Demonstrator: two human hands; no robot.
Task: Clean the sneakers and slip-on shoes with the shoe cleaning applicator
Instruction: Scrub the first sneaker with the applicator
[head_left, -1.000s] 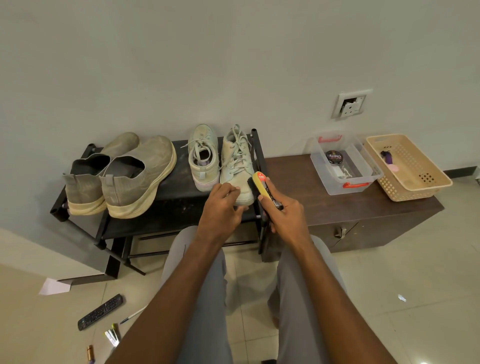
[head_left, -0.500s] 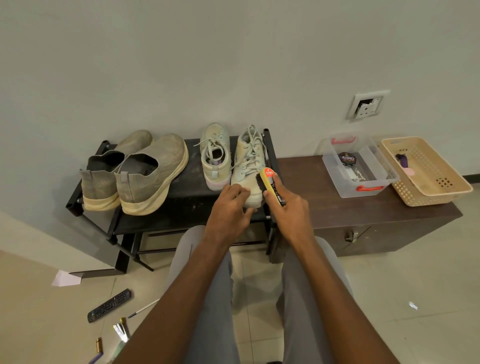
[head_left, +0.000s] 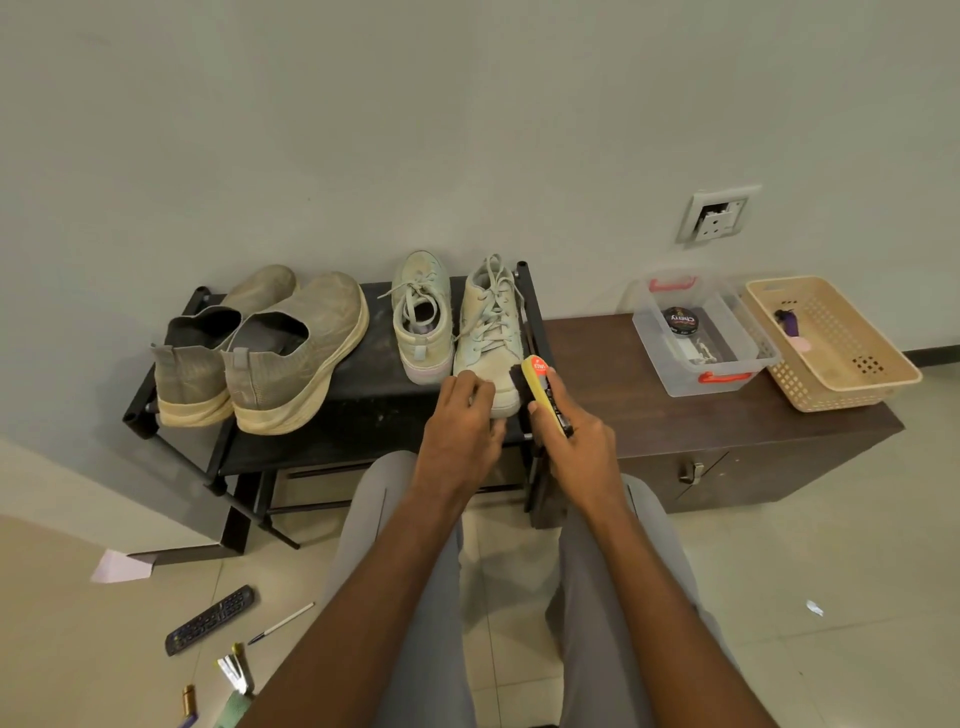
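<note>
At the centre of the frame, the left hand (head_left: 460, 415) curls its fingers over the toe of the right-hand sneaker (head_left: 491, 338) on the black rack (head_left: 363, 410), steadying it, while the right hand (head_left: 574, 447) grips the yellow shoe cleaning applicator (head_left: 543, 387) with its dark pad against that toe. The first sneaker looks to be in hand; the other sneaker (head_left: 422, 317) and the slip-on shoes (head_left: 270, 348) at middle left seem untouched. Next, I'd judge, come firm strokes across the toe with the shoe pinned.
</note>
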